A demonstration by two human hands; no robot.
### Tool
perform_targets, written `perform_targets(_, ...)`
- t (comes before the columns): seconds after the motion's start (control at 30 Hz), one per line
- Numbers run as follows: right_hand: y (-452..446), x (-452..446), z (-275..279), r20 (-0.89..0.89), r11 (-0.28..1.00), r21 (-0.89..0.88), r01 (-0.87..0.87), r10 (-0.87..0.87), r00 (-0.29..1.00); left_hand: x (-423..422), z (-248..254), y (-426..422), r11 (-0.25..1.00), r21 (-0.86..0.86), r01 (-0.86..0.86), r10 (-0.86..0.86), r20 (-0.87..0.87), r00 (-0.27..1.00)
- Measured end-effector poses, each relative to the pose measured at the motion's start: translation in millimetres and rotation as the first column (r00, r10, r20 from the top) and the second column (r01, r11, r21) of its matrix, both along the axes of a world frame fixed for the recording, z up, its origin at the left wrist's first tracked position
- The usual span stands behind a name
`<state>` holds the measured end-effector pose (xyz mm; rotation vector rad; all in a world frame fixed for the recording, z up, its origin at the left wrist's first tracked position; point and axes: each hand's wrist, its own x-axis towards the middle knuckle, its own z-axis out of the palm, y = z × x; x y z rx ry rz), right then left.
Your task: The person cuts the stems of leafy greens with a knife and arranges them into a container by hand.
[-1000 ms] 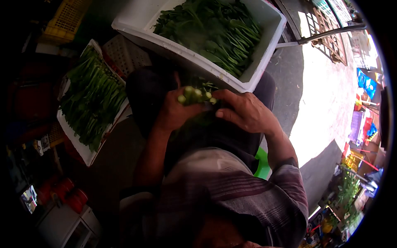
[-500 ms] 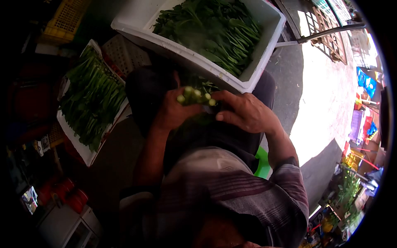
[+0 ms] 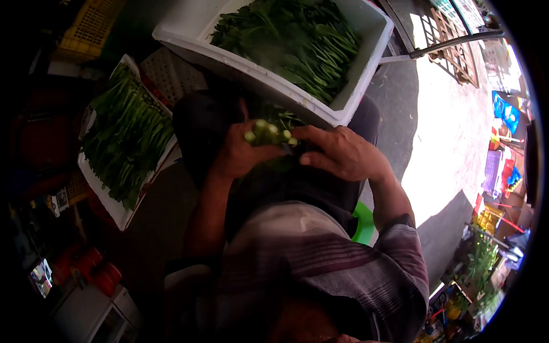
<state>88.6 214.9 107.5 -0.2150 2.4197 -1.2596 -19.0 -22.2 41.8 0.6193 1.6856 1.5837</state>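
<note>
In the head view my left hand (image 3: 240, 151) is closed round a bunch of leafy green vegetables (image 3: 269, 133), their pale cut stem ends pointing up toward me. Beside it, my right hand (image 3: 343, 153) has its index finger at the right edge of the stem ends and its thumb curled below. A small dark gap with a greyish edge lies between that thumb and finger; what is in it I cannot make out. Just beyond both hands, a white foam box (image 3: 366, 86) holds many leafy greens (image 3: 286, 46).
At the left, more greens (image 3: 128, 131) lie in rows on a white-edged tray (image 3: 106, 191). A yellow crate (image 3: 86, 31) stands at the upper left. Part of a green stool (image 3: 363, 223) shows under me. A metal bar (image 3: 457, 43) juts in at upper right, near a wooden rack (image 3: 452, 43).
Hardly anything differs. My right hand has shifted very slightly; my left hand keeps its grip on the bunch.
</note>
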Motion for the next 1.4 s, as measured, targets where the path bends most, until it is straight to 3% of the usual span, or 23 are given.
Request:
perform_targets(0.13, 2.8, 0.6, -3.4, -0.009, 1.0, 0.008, -0.016, 0.016, 1.0, -0.7, 0.2, -1.0, 1.0, 0.015, 0.005, -0.006, 0.039, 0.999)
perform_targets(0.23, 4.8, 1.6, -9.3, -0.128, 0.998, -0.06, -0.027, 0.019, 0.992, -0.1, -1.9, -3.2, 1.0, 0.018, 0.008, -0.009, 0.057, 0.998)
perform_targets(0.33, 6.8, 0.4, -6.3, -0.059, 0.998, -0.043, -0.039, 0.036, 0.998, 0.7, -4.1, -4.1, 1.0, 0.029, 0.006, -0.008, 0.094, 0.996)
perform_targets(0.53, 9.2, 5.4, -24.0, -0.102, 0.976, -0.218, -0.013, -0.009, 0.995, 1.3, -3.3, -1.1, 0.998, 0.063, 0.015, -0.023, 0.129, 0.991)
perform_targets(0.63, 7.7, 6.8, -20.2, -0.088, 0.989, -0.108, 0.098, -0.108, 0.99, 2.2, -1.8, 0.7, 0.999, 0.053, 0.004, -0.009, 0.087, 0.996)
perform_targets(0.7, 0.8, 8.3, -40.6, -0.28, 0.952, -0.203, 0.229, -0.281, 0.918, 2.7, -3.0, 0.0, 1.0, 0.027, -0.013, 0.011, 0.067, 0.998)
perform_targets(0.77, -3.1, 12.1, -46.7, -0.269, 0.919, -0.255, 0.302, -0.367, 0.891, 3.9, -3.7, 1.1, 1.0, 0.023, -0.015, 0.013, 0.086, 0.996)
perform_targets(0.83, -8.4, 12.6, -28.3, -0.073, 0.909, -0.242, 0.339, -0.365, 0.928, 5.0, -6.2, 3.9, 1.0, 0.004, -0.014, 0.014, 0.113, 0.994)
perform_targets(1.0, -28.6, 3.7, -40.3, -0.21, 0.872, -0.302, 0.386, -0.456, 0.865, 10.2, -5.6, 8.5, 0.998, -0.038, -0.042, 0.049, 0.193, 0.98)
perform_targets(1.1, -28.5, 2.3, -43.3, -0.258, 0.874, -0.252, 0.416, -0.475, 0.841, 9.5, -10.1, 4.5, 1.0, 0.017, -0.019, 0.017, 0.093, 0.996)
perform_targets(1.2, -28.1, 1.1, -42.1, -0.243, 0.873, -0.226, 0.433, -0.48, 0.843, 11.2, -0.3, 8.0, 0.999, -0.052, 0.006, -0.008, -0.045, 0.999)
perform_targets(1.4, -24.7, -1.2, -45.8, -0.315, 0.918, -0.184, 0.351, -0.394, 0.863, 10.0, -1.7, 14.9, 0.99, -0.026, 0.136, -0.134, 0.049, 0.99)
